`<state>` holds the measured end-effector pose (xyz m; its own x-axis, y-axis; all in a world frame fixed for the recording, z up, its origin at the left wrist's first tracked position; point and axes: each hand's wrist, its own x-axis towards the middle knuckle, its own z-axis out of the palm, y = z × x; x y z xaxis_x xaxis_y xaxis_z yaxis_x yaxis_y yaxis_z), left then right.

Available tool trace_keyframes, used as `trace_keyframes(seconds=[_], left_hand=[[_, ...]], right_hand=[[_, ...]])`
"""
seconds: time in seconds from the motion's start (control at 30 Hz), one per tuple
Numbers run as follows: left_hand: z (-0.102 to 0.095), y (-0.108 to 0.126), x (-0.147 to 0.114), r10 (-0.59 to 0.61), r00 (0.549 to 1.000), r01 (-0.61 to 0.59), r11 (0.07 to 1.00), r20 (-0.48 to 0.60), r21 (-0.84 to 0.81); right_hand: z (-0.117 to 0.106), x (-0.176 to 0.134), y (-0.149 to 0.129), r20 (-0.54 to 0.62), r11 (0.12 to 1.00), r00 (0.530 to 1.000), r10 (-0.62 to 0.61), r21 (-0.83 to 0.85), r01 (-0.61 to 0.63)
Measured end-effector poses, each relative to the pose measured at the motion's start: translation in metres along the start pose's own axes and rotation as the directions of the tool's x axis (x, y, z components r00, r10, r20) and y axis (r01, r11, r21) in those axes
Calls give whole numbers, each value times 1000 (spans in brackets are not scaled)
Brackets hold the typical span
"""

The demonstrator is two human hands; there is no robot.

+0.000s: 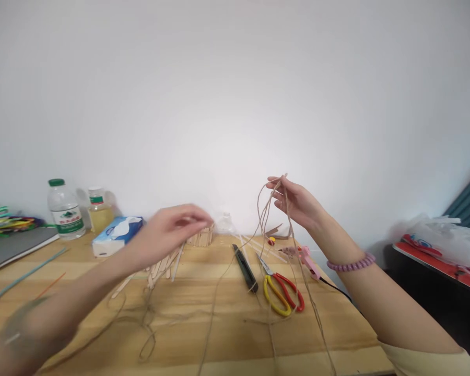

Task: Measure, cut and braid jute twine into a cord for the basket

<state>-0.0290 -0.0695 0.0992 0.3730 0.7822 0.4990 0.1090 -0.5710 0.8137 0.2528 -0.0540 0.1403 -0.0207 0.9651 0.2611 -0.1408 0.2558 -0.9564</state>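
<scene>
Loosely, twine hangs from between the right fingers

No lettering reads with certainty. A green mountain emblem tops red characters, too small to make out, on the white-and-green label of a green-capped water bottle. Print on the smaller bottle's label and the blue-and-white tissue pack is likewise illegible.

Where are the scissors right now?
In the head view, the scissors lie on the table right of centre, between the dark box cutter and the pink glue gun.
</scene>
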Motion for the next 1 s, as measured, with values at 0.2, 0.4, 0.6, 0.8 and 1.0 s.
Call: trace_keyframes(seconds=[0.2, 0.4, 0.6, 0.8, 1.0], left_hand=[[51, -22, 47, -30, 956, 118, 950, 291, -290], [57, -24, 43, -104, 952, 202, 920, 288, -335], [43, -25, 40, -155, 968, 208, 934, 195, -289], [40, -31, 40, -173, 974, 209, 938, 148, -278], [36, -31, 40, -205, 966, 248, 908, 158, -336]], right_hand=[[36, -13, 5, 183, 999, 982, 35, 5, -36], [47, -13, 11, 279, 999, 960, 33, 3, -35], [48, -12, 15, 223, 994, 970, 96, -73, -82], [51, -11, 19, 162, 965, 980, 119, -252, -76], [54, -11, 22, 146, 928, 975, 166, -359, -104]])
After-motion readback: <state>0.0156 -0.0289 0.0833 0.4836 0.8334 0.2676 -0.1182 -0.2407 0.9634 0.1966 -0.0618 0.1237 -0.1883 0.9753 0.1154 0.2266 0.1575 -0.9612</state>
